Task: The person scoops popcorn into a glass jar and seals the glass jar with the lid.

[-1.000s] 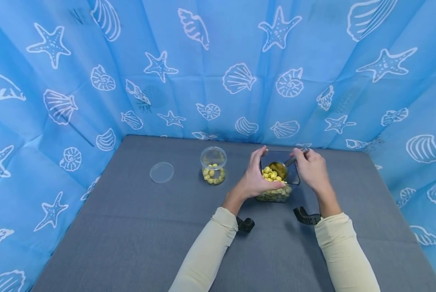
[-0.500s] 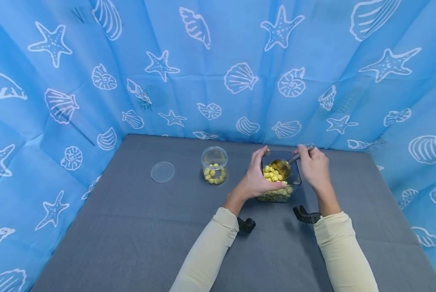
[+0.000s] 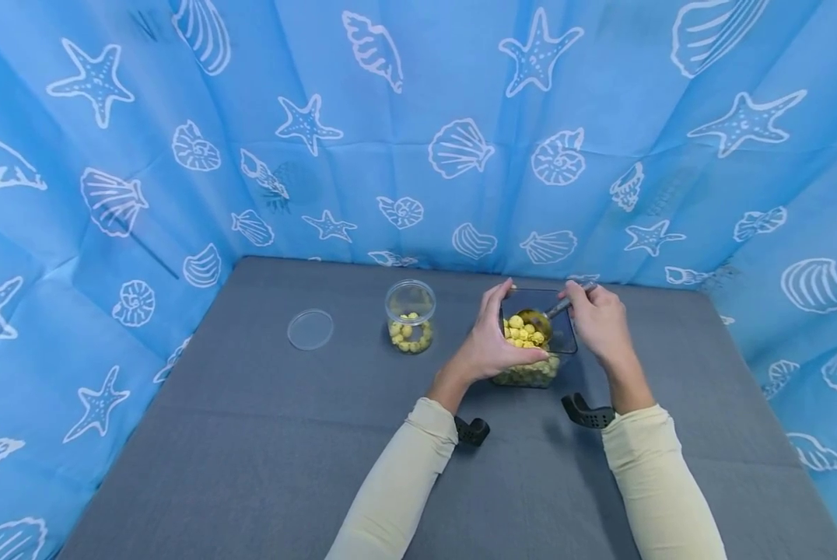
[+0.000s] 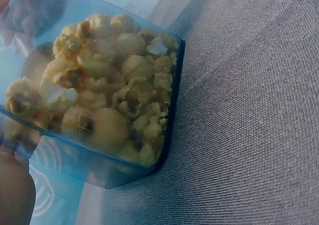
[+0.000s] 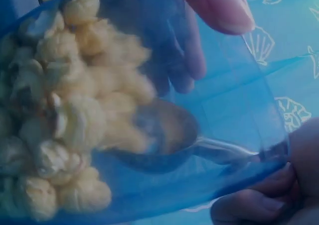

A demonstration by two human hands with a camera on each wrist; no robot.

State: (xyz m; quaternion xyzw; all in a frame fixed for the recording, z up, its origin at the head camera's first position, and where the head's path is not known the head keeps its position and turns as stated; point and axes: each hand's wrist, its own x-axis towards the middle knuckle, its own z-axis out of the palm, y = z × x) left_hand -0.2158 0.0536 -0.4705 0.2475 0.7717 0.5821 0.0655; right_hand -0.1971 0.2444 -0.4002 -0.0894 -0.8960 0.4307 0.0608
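Note:
My left hand [image 3: 492, 342] grips a clear square container [image 3: 565, 350] by its left side, thumb across the near wall. Yellow popcorn [image 3: 522, 333] fills its lower part, and the left wrist view shows the popcorn [image 4: 119, 80] through the wall. With my right hand [image 3: 600, 323] I hold a metal scoop [image 3: 562, 306] by its handle, which crosses the container's far right rim. The scoop's round bowl [image 5: 169, 135] lies inside the container, against the popcorn; part of it is hidden by kernels. Fingertips of the right hand [image 5: 254, 205] show at the container's edge.
To the left stands a clear round jar [image 3: 410, 299], lidless, with some popcorn in its bottom. Further left, a clear round lid [image 3: 310, 330] lies flat on the grey cloth-covered table [image 3: 250, 451]. A blue curtain [image 3: 390, 117] with shell prints hangs behind the table.
The right hand first shifts slightly right with the scoop, then back left. The scoop's bowl now sits a little deeper among the popcorn. The left hand stays on the container.

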